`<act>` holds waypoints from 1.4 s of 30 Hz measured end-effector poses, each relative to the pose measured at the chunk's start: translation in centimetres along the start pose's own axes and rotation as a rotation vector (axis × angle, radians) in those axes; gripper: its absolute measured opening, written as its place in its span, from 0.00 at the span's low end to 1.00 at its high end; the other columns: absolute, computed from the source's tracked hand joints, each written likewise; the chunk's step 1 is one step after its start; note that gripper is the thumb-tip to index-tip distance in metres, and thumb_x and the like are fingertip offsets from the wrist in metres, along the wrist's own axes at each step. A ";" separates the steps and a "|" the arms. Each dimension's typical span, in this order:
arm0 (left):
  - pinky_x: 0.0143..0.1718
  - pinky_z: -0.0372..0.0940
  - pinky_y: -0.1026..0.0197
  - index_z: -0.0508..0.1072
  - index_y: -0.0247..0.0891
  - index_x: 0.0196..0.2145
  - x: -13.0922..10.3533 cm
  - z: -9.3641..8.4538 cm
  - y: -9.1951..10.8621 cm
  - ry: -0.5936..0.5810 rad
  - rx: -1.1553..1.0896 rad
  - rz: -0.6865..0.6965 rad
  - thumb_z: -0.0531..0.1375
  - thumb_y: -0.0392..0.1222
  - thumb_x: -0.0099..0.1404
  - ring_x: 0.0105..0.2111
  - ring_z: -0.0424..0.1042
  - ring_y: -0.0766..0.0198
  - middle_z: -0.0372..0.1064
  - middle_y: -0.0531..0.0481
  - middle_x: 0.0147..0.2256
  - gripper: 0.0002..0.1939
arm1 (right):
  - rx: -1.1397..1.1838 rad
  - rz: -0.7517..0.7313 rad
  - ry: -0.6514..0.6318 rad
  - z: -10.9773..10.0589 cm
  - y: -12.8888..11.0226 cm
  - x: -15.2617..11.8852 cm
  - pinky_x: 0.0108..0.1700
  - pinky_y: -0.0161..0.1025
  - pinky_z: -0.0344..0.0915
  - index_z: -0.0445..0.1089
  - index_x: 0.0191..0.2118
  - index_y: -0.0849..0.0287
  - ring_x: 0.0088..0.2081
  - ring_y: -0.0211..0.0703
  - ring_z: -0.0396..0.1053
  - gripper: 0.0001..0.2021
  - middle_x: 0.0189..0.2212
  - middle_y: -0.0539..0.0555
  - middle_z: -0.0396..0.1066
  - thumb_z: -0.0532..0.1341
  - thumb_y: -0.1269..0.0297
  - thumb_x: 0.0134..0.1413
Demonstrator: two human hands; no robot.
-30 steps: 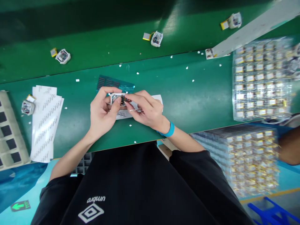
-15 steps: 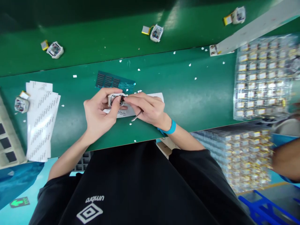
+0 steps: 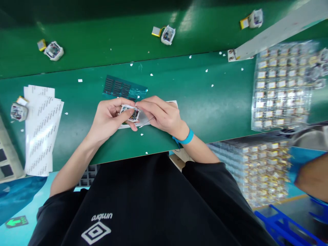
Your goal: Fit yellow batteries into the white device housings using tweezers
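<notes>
My left hand (image 3: 106, 118) grips a small white device housing (image 3: 134, 116) with a bare circuit board inside, its thumb lying across the board. At the housing's upper right edge are the closed fingertips of my right hand (image 3: 164, 114). A thin metal tool, seemingly tweezers (image 3: 146, 122), is tucked in that hand, its tip pointing down and left. Whether the right fingertips also pinch a small part is hidden. Below the hands lies a white printed sheet (image 3: 173, 103), partly covered. Just beyond them is a blue-green sheet of dark strips (image 3: 118, 86).
Similar housings with yellow batteries sit along the far green strip (image 3: 168, 35). White label sheets (image 3: 42, 136) lie left, beside another housing (image 3: 18, 112). On the right are a clear tray of battery units (image 3: 279, 85), a metal bracket (image 3: 266, 36) and another person's arm (image 3: 312, 174).
The housing has turned in my left hand, so more of its board shows. My right fingertips have moved up to its upper edge. The view has shifted slightly.
</notes>
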State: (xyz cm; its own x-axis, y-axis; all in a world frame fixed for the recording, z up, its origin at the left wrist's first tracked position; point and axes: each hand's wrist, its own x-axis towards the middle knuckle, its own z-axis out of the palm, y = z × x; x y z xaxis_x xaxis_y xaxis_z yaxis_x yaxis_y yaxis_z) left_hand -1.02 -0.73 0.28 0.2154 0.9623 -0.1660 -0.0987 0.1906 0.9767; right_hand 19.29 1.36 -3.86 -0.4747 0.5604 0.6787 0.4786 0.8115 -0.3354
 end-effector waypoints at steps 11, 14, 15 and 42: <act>0.18 0.74 0.60 0.75 0.40 0.39 0.0 -0.6 -0.7 0.025 0.071 -0.042 0.73 0.43 0.63 0.20 0.79 0.55 0.75 0.52 0.24 0.12 | -0.084 -0.071 -0.118 -0.9 0.9 -0.2 0.45 0.33 0.80 0.74 0.56 0.58 0.48 0.39 0.81 0.16 0.51 0.52 0.81 0.54 0.75 0.72; 0.19 0.75 0.60 0.73 0.41 0.39 0.0 -0.4 -0.9 0.060 0.109 -0.023 0.72 0.43 0.63 0.21 0.80 0.55 0.76 0.52 0.25 0.13 | -0.101 -0.076 -0.125 -0.8 0.6 -0.2 0.46 0.34 0.81 0.74 0.55 0.60 0.49 0.40 0.82 0.16 0.50 0.54 0.82 0.53 0.76 0.72; 0.20 0.76 0.59 0.72 0.41 0.39 -0.1 -0.3 -1.0 0.070 0.115 -0.016 0.72 0.43 0.63 0.21 0.80 0.56 0.76 0.52 0.25 0.13 | -0.107 -0.065 -0.139 -0.7 0.5 -0.2 0.46 0.34 0.81 0.74 0.56 0.60 0.49 0.39 0.82 0.17 0.50 0.53 0.82 0.52 0.76 0.72; 0.28 0.69 0.67 0.71 0.42 0.44 -1.5 0.6 -1.1 0.073 0.492 0.395 0.66 0.40 0.70 0.25 0.78 0.67 0.79 0.57 0.30 0.07 | 0.670 0.570 -0.101 -1.1 -1.5 1.9 0.28 0.34 0.59 0.72 0.34 0.58 0.21 0.30 0.59 0.17 0.21 0.43 0.66 0.61 0.52 0.70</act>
State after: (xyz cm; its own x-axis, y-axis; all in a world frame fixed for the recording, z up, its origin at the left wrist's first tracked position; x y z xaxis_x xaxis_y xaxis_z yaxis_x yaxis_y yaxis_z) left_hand -0.68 -2.49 -0.49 0.1853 0.9558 0.2282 0.3041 -0.2766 0.9116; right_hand 18.48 1.05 -1.35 -0.3747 0.8953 0.2410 0.1439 0.3129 -0.9388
